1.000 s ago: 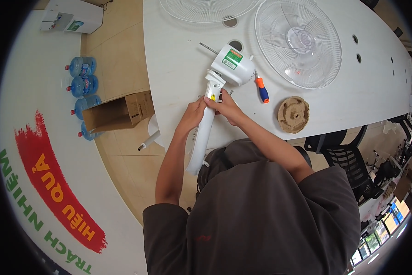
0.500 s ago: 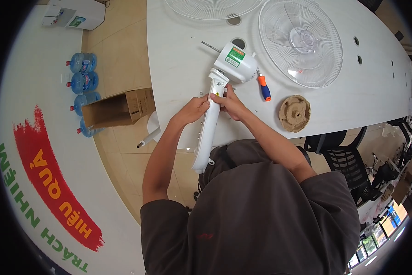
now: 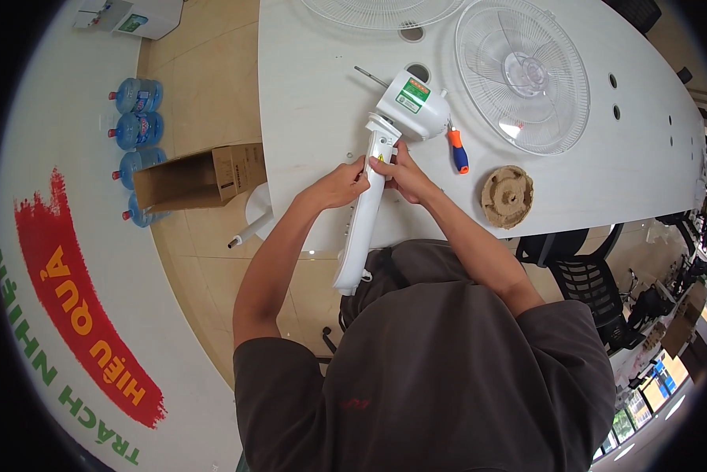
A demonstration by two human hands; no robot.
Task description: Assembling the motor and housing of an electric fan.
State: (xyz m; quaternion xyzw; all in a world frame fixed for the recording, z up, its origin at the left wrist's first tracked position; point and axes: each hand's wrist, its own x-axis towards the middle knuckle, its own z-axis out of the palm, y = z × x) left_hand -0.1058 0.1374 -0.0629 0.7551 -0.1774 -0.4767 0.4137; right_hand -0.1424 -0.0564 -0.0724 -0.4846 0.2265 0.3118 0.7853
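Observation:
A white fan body [image 3: 360, 228], a long neck joined to a rounded motor housing [image 3: 414, 105], lies aslant over the table's near edge. From the housing a thin metal shaft [image 3: 371, 75] points up to the left. My left hand [image 3: 344, 186] grips the left side of the neck, its fingers curled. On the other side my right hand [image 3: 405, 175] is closed round the neck, the thumb resting on top near a small yellow label. Its other fingertips are partly hidden by the neck. Just right of the housing lies a screwdriver [image 3: 458, 152] with a blue and orange handle.
On the white table [image 3: 314, 102] are a clear fan grille with blades [image 3: 524, 75], another grille [image 3: 385, 9] at the far edge and a brown moulded pulp piece [image 3: 507, 197]. Left on the floor are an open cardboard box [image 3: 200, 177], a fan stand [image 3: 251, 228] and several water bottles [image 3: 138, 130].
My view has shifted slightly, so the table things appear a little to the right. Both hands stay on the neck, with the left fingers curled in more.

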